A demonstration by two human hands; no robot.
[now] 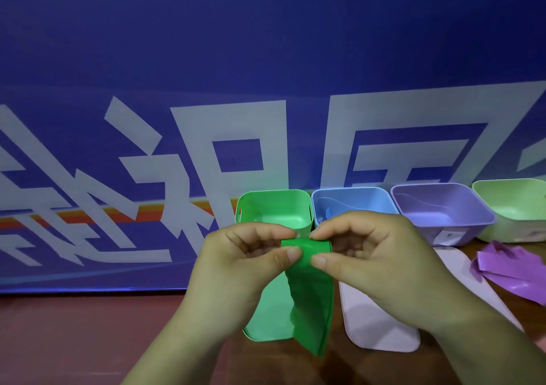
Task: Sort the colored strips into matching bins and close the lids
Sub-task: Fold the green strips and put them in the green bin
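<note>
Pinching the green strip's top at frame centre, left hand and right hand, thumb against forefinger, strip hanging lengthwise down-frame, before the green bin.

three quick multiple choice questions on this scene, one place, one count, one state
1. Where are the purple strips? A floor B table, far right C wall
2. How many bins in the row? A two B four C six
3. The left hand and right hand do what to the green strip? A pinch it B flatten it C nothing

1 B, they lie right of the pale lids.
2 B, green bin, blue bin, purple bin, light green bin.
3 A, thumbs and forefingers close on its top edge.
</note>
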